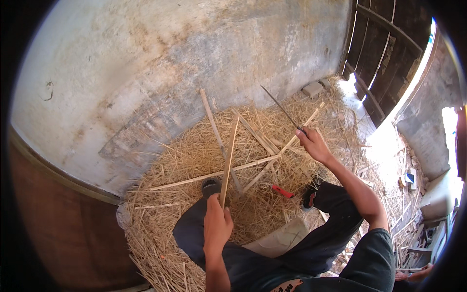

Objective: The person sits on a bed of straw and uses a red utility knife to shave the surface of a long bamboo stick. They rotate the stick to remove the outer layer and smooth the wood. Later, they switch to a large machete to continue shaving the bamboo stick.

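Note:
My left hand (217, 224) is closed round the lower end of a split bamboo strip (230, 155), which stands up and leans slightly right. To the right, my right hand (314, 144) grips the handle of a long knife (279, 107). Its thin dark blade points up and left toward the wall, apart from the strip. Several more bamboo strips (214, 176) lie crossed on the straw beyond my feet. A red object (282, 191), perhaps a tool handle, rests on the straw between my feet.
Loose straw and shavings (160, 228) cover the floor. A stained wall (194, 58) rises ahead, with a brown panel (53, 209) at left. Grey blocks (312, 89) sit near a plank door (379, 53). At lower right shows another person's hand (421, 273).

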Demonstrator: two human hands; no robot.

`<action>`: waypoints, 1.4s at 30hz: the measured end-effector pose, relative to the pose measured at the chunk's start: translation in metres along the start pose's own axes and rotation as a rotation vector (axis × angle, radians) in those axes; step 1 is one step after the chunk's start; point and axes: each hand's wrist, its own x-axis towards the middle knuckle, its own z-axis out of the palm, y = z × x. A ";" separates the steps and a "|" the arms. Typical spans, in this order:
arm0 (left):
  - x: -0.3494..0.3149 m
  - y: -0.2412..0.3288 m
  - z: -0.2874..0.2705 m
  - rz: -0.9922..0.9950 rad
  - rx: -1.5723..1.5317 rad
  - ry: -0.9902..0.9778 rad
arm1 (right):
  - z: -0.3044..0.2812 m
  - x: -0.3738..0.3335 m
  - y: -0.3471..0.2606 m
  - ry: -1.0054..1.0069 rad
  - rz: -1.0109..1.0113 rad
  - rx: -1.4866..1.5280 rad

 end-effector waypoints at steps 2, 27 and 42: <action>0.006 0.001 0.011 -0.136 0.061 -0.067 | 0.000 0.000 0.013 -0.021 0.033 0.013; 0.176 -0.024 0.030 0.292 0.786 -0.522 | 0.100 0.034 0.084 -0.231 0.337 0.231; 0.187 -0.089 0.001 -0.049 0.634 -0.766 | 0.240 -0.083 0.102 0.181 0.053 0.083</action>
